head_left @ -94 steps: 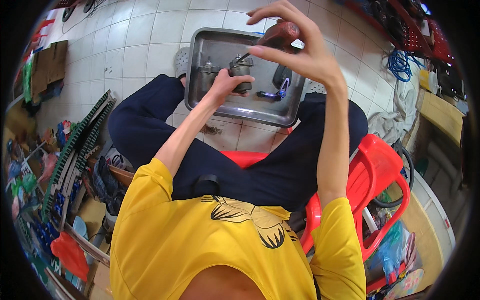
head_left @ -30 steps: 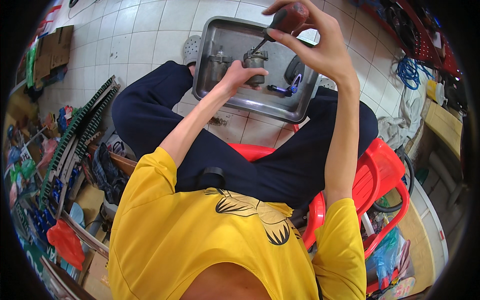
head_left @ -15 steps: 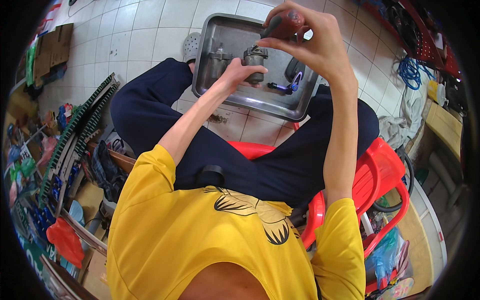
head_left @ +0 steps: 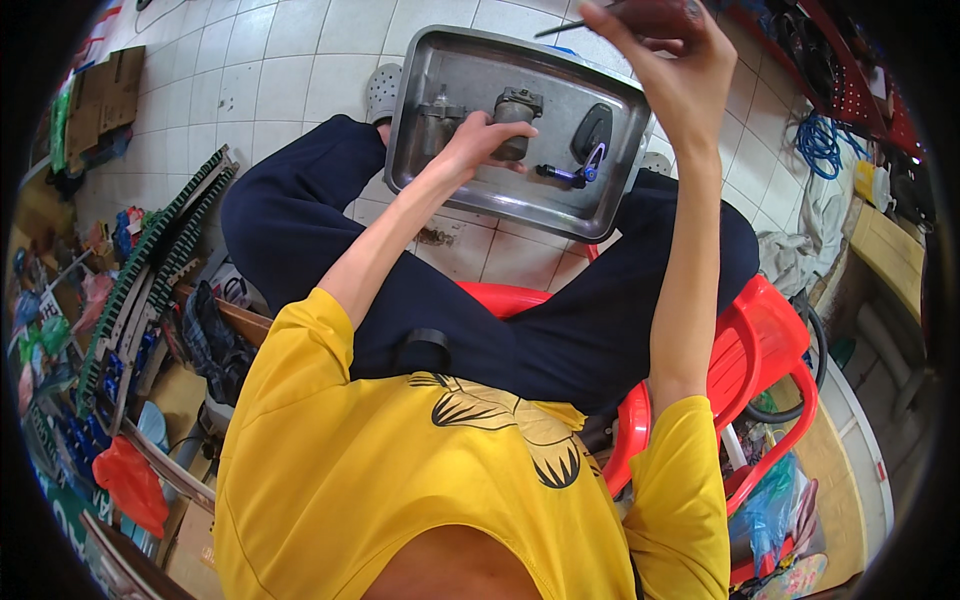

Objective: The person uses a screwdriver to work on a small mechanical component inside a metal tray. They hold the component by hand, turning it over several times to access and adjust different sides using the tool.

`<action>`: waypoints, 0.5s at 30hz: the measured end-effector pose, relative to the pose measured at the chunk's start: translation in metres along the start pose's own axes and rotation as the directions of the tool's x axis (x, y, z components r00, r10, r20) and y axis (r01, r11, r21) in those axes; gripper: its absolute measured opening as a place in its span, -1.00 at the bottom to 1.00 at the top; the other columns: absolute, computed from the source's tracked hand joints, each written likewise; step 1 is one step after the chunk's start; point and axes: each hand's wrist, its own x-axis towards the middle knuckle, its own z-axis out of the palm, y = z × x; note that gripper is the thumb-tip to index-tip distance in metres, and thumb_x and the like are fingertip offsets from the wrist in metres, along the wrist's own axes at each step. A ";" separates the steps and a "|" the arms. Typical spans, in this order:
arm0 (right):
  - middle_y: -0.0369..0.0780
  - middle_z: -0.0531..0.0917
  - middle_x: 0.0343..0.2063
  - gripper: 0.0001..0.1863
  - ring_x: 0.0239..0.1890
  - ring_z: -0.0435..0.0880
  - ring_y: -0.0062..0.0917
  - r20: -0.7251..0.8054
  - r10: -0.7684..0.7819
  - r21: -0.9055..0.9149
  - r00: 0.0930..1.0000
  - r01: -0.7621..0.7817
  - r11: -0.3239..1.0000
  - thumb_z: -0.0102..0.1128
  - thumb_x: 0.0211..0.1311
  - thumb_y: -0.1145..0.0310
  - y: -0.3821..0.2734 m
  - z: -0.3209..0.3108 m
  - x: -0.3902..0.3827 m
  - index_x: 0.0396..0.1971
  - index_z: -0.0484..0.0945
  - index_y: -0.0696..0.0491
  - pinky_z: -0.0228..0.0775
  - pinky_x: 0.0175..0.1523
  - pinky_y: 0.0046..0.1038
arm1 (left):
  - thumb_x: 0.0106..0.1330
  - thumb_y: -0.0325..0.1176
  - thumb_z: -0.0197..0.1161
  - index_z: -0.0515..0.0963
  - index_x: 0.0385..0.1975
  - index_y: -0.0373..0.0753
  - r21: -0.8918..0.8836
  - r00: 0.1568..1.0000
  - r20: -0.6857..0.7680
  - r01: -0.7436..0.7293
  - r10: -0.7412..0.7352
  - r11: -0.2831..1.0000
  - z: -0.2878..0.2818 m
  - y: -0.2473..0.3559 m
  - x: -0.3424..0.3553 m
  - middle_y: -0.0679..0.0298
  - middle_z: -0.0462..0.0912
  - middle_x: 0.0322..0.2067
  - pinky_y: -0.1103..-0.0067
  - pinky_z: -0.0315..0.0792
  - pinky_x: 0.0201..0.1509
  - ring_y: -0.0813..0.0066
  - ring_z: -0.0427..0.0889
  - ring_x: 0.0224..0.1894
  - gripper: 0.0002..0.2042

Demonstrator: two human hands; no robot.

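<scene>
My left hand (head_left: 488, 145) is wrapped round a grey cylindrical metal part, like a small motor (head_left: 513, 118), standing in the metal tray (head_left: 402, 150). A bracket-like fitting shows at its upper end. Raised above the tray's far right side, my right hand (head_left: 685, 80) grips a screwdriver (head_left: 655, 16) with a dark red and black handle. The screwdriver's thin shaft points left, apart from the motor. A similar metal part (head_left: 437, 128) is left of my left hand. To the right lie a black oval piece (head_left: 592, 132) and a purple-blue item with a curved lever (head_left: 565, 177).
The tray rests between my legs over the white tiled floor (head_left: 290, 80). Beneath me is a red plastic chair (head_left: 765, 330). Green-toothed strips (head_left: 165, 250) and assorted goods crowd the left; a coil of blue cord (head_left: 822, 150) lies at the right.
My right hand has lifted the screwdriver away from the motor, up and to the right. My left hand keeps its hold, with the motor's top now in plain sight.
</scene>
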 end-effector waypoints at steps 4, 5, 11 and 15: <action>-0.38 0.72 -0.42 -0.74 -0.38 0.65 -0.82 -0.147 -0.110 0.033 0.983 0.116 0.993 0.63 0.09 0.46 0.015 -0.003 0.003 -0.30 0.65 0.10 0.50 -0.32 -0.71 | 0.15 -0.26 0.57 0.39 -0.08 -0.59 -0.009 0.999 0.049 0.006 -0.006 1.000 -0.002 -0.004 0.003 0.00 0.62 -0.23 0.45 0.78 -0.24 0.16 0.78 -0.43 -0.41; -0.38 0.70 -0.44 -0.73 -0.40 0.64 -0.82 -0.151 -0.124 0.001 0.981 0.126 0.992 0.63 0.08 0.47 0.015 -0.002 0.004 -0.30 0.65 0.12 0.49 -0.33 -0.73 | 0.15 -0.27 0.57 0.39 -0.08 -0.60 -0.015 0.999 0.053 0.011 -0.011 1.000 -0.002 -0.005 0.005 -0.02 0.63 -0.22 0.46 0.78 -0.23 0.15 0.79 -0.44 -0.42; -0.39 0.64 -0.50 -0.73 -0.46 0.59 -0.83 -0.118 -0.174 -0.100 0.978 0.163 0.982 0.62 0.08 0.48 0.013 -0.002 0.002 -0.29 0.66 0.14 0.41 -0.42 -0.73 | 0.18 -0.19 0.54 0.41 -0.10 -0.58 0.035 0.991 0.120 0.057 -0.061 0.998 0.003 -0.006 0.000 -0.01 0.65 -0.29 0.46 0.76 -0.18 0.18 0.79 -0.45 -0.42; -0.40 0.63 -0.51 -0.74 -0.49 0.55 -0.83 -0.103 -0.156 -0.097 0.982 0.146 0.984 0.63 0.08 0.47 0.005 -0.001 0.002 -0.31 0.67 0.13 0.36 -0.45 -0.71 | 0.24 -0.18 0.47 0.49 -0.20 -0.52 0.007 0.982 0.183 0.053 -0.054 0.999 0.005 -0.009 -0.001 0.04 0.67 -0.41 0.45 0.75 -0.16 0.18 0.79 -0.46 -0.53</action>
